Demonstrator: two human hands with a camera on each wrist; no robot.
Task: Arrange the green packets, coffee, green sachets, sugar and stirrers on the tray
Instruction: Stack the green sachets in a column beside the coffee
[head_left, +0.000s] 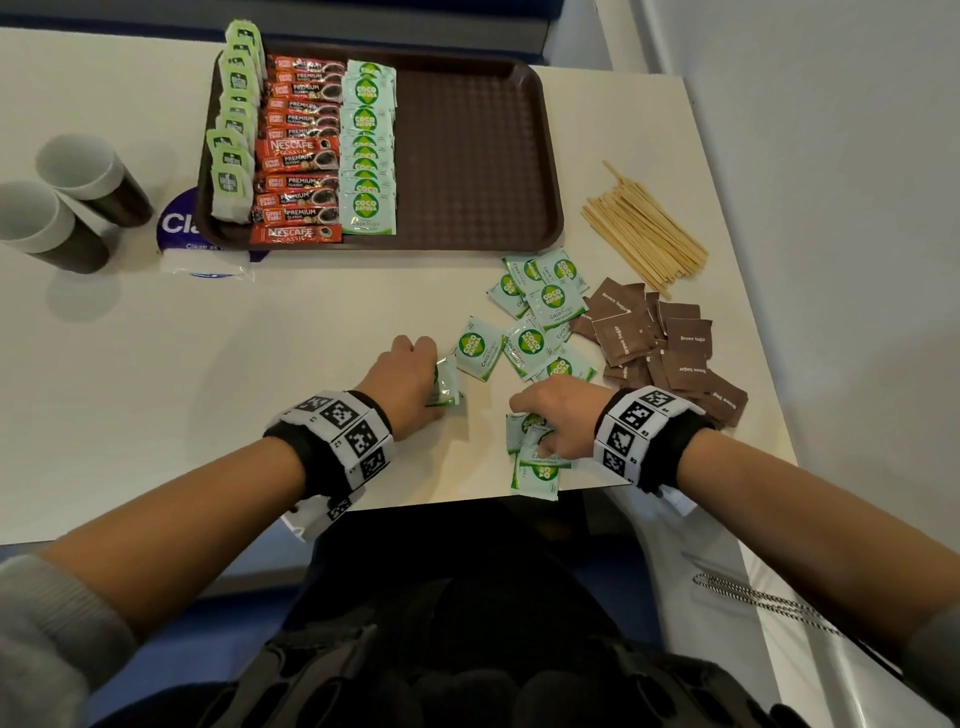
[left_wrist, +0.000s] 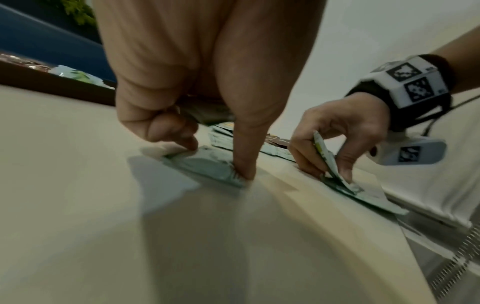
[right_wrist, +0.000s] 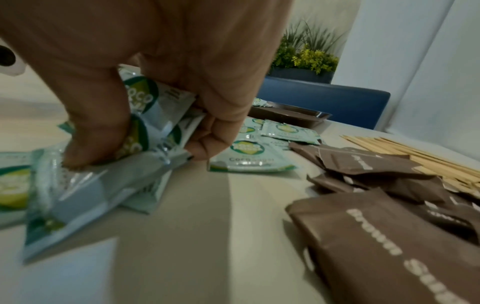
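The brown tray (head_left: 478, 156) holds a column of green packets (head_left: 234, 135), a column of red coffee sticks (head_left: 298, 156) and a column of green sachets (head_left: 368, 150); its right half is bare. Loose green sachets (head_left: 540, 317) lie on the table in front of the tray. My left hand (head_left: 410, 376) pinches a small stack of green sachets (left_wrist: 207, 166) on edge against the table. My right hand (head_left: 558, 415) grips several green sachets (right_wrist: 153, 115) near the table's front edge. Brown sugar packets (head_left: 670, 343) and wooden stirrers (head_left: 644, 234) lie to the right.
Two paper cups (head_left: 62, 202) lie on their sides at the far left. A white and blue napkin pack (head_left: 202, 260) sits at the tray's front left corner. The table's right edge runs close behind the stirrers. A blue seat (right_wrist: 324, 98) stands beyond the table.
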